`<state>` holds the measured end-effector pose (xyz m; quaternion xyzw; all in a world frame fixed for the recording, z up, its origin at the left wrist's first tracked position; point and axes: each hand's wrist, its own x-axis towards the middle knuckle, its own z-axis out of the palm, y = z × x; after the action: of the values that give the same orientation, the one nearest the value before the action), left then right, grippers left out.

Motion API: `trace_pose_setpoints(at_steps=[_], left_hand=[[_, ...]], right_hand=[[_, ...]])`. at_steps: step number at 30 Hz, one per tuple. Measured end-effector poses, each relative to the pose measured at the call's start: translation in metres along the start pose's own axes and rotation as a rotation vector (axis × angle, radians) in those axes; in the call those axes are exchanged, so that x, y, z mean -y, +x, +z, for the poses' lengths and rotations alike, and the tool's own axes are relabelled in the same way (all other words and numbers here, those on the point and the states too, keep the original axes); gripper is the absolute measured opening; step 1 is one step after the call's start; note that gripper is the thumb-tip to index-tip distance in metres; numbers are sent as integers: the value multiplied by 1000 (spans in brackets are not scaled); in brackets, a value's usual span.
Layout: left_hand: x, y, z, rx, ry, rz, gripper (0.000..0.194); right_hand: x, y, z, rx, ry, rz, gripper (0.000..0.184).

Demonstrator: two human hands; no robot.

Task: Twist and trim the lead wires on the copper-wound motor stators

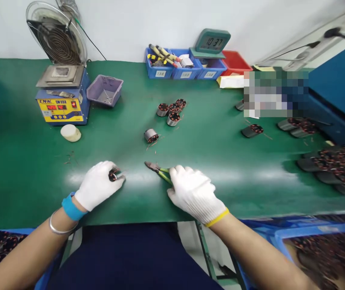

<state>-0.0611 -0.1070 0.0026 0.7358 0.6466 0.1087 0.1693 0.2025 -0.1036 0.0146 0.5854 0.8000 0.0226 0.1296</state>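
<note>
My left hand [100, 183], in a white glove, is curled around a small motor stator [112, 175] with copper windings; the fingers hide most of it. In my gloved right hand [192, 191] are green-handled cutting pliers [163, 172], their jaws pointing left toward the stator, a short gap away. The jaws look closed or nearly so. Beyond the hands, a single stator [151, 136] lies tilted on the green bench, with wire scraps beside it. Behind that stands a small cluster of stators [173, 118].
A solder pot [62, 106] and a purple tray [104, 90] stand at back left. Blue bins [160, 72] and a clock [213, 41] line the wall. More stators [335, 165] are piled at right. Crates of stators [320, 230] sit below the bench edge on both sides.
</note>
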Motion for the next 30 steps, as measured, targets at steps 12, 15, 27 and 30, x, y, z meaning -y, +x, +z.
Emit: trace_pose_setpoints(at_steps=[12,15,27,30], left_hand=[[2,10,4,-41,-55,-14,17],[1,11,4,-42,-63,-2,15],[3,12,6,-47,-87,7,13],[3,12,5,-41,-82,0,13]], right_hand=[[14,10,-3,385,1325,-218,60],[22,8,-10,862,1719,-229,50],[39,26,-23,895,1788,-12,39],[42,27,-21,856,1742,-43,37]])
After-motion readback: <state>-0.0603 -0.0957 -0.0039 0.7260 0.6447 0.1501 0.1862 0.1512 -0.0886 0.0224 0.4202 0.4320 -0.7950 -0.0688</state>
